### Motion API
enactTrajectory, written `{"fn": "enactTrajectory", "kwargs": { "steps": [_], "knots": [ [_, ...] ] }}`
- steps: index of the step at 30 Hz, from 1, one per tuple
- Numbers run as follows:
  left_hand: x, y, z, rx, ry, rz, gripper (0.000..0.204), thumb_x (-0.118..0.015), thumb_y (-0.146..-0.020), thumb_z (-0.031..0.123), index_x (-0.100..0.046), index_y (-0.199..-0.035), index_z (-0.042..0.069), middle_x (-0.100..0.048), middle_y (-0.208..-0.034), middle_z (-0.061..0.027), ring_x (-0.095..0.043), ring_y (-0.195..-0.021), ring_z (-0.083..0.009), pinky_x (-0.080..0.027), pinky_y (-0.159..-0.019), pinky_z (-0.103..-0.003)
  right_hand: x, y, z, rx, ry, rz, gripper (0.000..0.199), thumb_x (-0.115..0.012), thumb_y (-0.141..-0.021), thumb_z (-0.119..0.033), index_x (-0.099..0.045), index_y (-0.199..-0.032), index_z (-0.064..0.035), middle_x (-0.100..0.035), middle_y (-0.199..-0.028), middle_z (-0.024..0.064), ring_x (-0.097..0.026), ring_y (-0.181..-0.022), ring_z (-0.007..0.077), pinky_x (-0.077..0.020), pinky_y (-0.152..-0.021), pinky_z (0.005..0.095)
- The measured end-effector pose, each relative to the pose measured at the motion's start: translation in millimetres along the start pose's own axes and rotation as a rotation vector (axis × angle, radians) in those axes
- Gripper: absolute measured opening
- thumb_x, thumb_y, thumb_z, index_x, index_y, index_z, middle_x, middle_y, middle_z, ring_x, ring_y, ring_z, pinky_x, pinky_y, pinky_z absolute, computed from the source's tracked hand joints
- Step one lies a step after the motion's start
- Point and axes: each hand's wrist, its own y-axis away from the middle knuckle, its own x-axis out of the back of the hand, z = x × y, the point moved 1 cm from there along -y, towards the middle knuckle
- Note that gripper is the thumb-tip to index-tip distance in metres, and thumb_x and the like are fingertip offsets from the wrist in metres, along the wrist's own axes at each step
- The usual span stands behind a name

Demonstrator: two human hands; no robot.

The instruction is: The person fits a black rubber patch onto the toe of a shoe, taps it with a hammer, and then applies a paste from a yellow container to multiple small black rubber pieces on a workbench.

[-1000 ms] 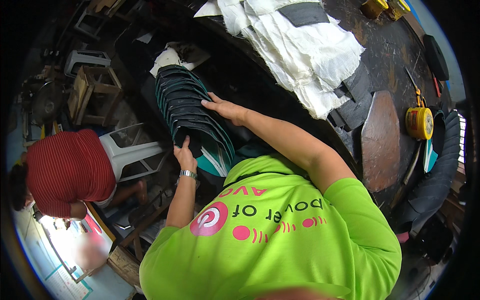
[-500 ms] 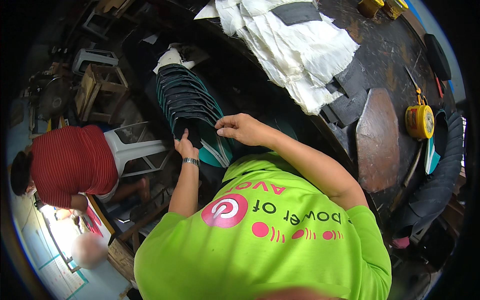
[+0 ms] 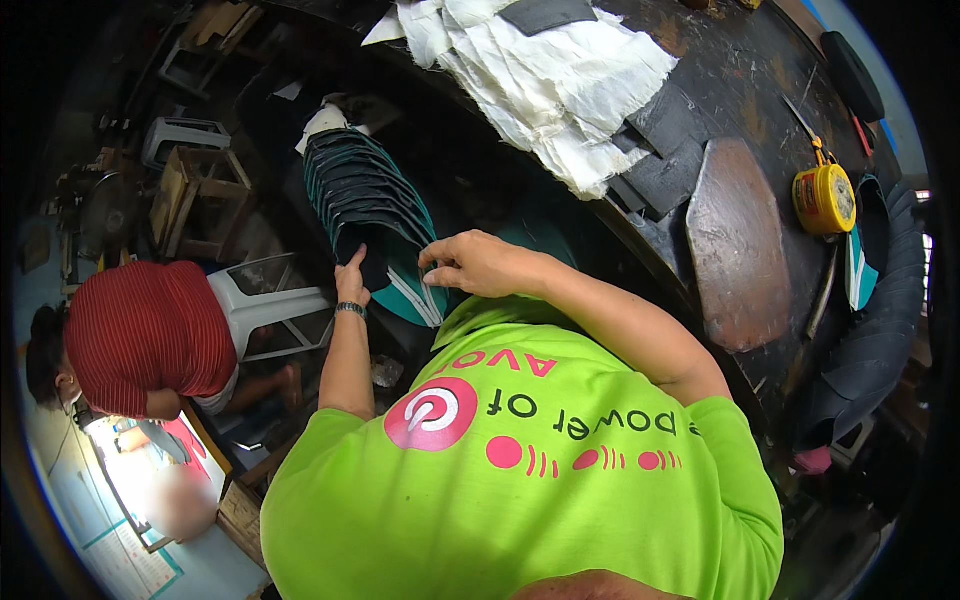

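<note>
A long row of nested shoe uppers [image 3: 368,185], black with teal edges, runs away from me beside the dark table. The nearest upper [image 3: 398,298] shows a teal outer face with white strips along its edge. My left hand [image 3: 352,282] grips its left side, thumb over the dark inner face. On the opposite edge, by the white strips, my right hand [image 3: 478,262] is closed in a pinch with bent fingers. A white piece [image 3: 326,122] sits at the row's far end.
The dark table [image 3: 745,90] carries white cloth [image 3: 560,85], black sheet scraps [image 3: 672,165], a brown slab [image 3: 740,245] and a yellow tub [image 3: 825,198]. Another long black stack [image 3: 865,360] curves at the right. A person in red [image 3: 150,335] works at left, near a white stool [image 3: 262,300].
The whole view has shifted slightly, so table and row appear further left and up. Both hands stay on the nearest upper; more of its teal face shows beside my left hand.
</note>
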Motion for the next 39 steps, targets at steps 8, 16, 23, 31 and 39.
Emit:
{"fn": "enactTrajectory", "kwargs": {
  "steps": [8, 16, 23, 31, 39],
  "knots": [
    [2, 19, -27, -0.241, 0.018, 0.278, 0.055, -0.082, -0.082, 0.006, -0.053, -0.127, -0.008, -0.062, -0.123, -0.0195, -0.067, -0.102, -0.0295, -0.058, -0.089, -0.039, -2, 1, 11, -0.036, 0.179, -0.008, 0.037, -0.065, -0.098, -0.030, -0.066, -0.125, -0.0048, -0.072, -0.101, 0.0206, -0.070, -0.093, 0.0361, -0.0539, -0.084, 0.0425],
    [4, 35, -25, -0.162, 0.159, 0.278, 0.044, -0.081, -0.082, 0.003, -0.060, -0.119, -0.008, -0.067, -0.116, -0.0158, -0.068, -0.095, -0.0269, -0.058, -0.084, -0.038, -4, -18, 42, -0.092, 0.049, -0.041, 0.037, -0.066, -0.097, -0.028, -0.066, -0.125, -0.0039, -0.072, -0.095, 0.0181, -0.069, -0.090, 0.0319, -0.0528, -0.082, 0.0396],
    [-5, 14, -20, -0.176, 0.116, 0.295, 0.042, -0.083, -0.081, 0.003, -0.062, -0.116, -0.006, -0.067, -0.114, -0.0138, -0.066, -0.097, -0.0252, -0.057, -0.085, -0.037, -4, -30, 43, -0.108, 0.108, -0.011, 0.035, -0.067, -0.097, -0.027, -0.067, -0.122, -0.0028, -0.072, -0.093, 0.0175, -0.069, -0.086, 0.0326, -0.0530, -0.079, 0.0404],
    [1, 26, 16, -0.028, 0.006, -0.152, 0.066, -0.081, -0.083, 0.003, -0.047, -0.139, 0.005, -0.063, -0.130, -0.0126, -0.065, -0.112, -0.0261, -0.057, -0.095, -0.041, 29, 40, -4, -0.014, 0.045, 0.096, 0.038, -0.068, -0.093, -0.027, -0.068, -0.122, -0.0027, -0.070, -0.111, 0.0238, -0.066, -0.108, 0.0404, -0.0517, -0.092, 0.0474],
    [-104, 133, 160, -0.991, -0.346, -0.165, 0.063, -0.067, -0.091, -0.001, -0.041, -0.149, -0.002, -0.051, -0.146, -0.0190, -0.052, -0.131, -0.0282, -0.041, -0.111, -0.040, 130, 255, -23, -0.007, 0.542, 1.193, 0.021, -0.069, -0.093, -0.010, -0.070, -0.112, -0.0016, -0.069, -0.106, 0.0144, -0.067, -0.098, 0.0294, -0.0526, -0.088, 0.0381]
  ]
}}
